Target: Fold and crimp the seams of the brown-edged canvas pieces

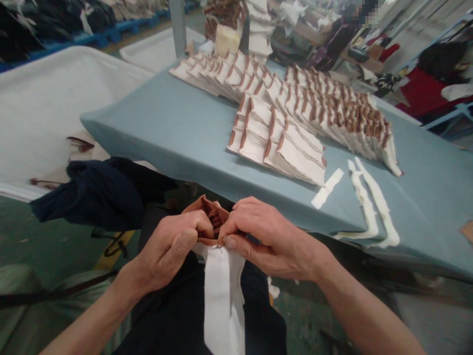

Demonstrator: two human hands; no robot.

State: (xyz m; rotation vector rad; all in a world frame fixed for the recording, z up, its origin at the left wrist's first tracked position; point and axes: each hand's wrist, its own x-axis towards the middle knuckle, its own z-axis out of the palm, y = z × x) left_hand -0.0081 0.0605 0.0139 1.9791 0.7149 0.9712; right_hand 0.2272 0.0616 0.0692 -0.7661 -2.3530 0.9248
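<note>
Above my lap, both hands grip the brown edge of a brown-and-white fabric piece (207, 241). My left hand (173, 246) is closed on its left side, fingers curled over the rim. On the right side, my right hand (266, 241) pinches the same edge between thumb and fingers. Between the hands the brown part stands open and shows a pleated or striped inside. A white fabric strip (217, 301) hangs down from the edge over my dark clothing. The fingertips hide part of the rim.
A blue-grey covered table (148, 118) stands ahead, bearing overlapping rows of white pieces with brown edges (273, 133). White strips (365, 207) lie near its front edge, some hanging over. At left are a white bin (66, 84) and dark cloth (99, 190). A person stands behind the table.
</note>
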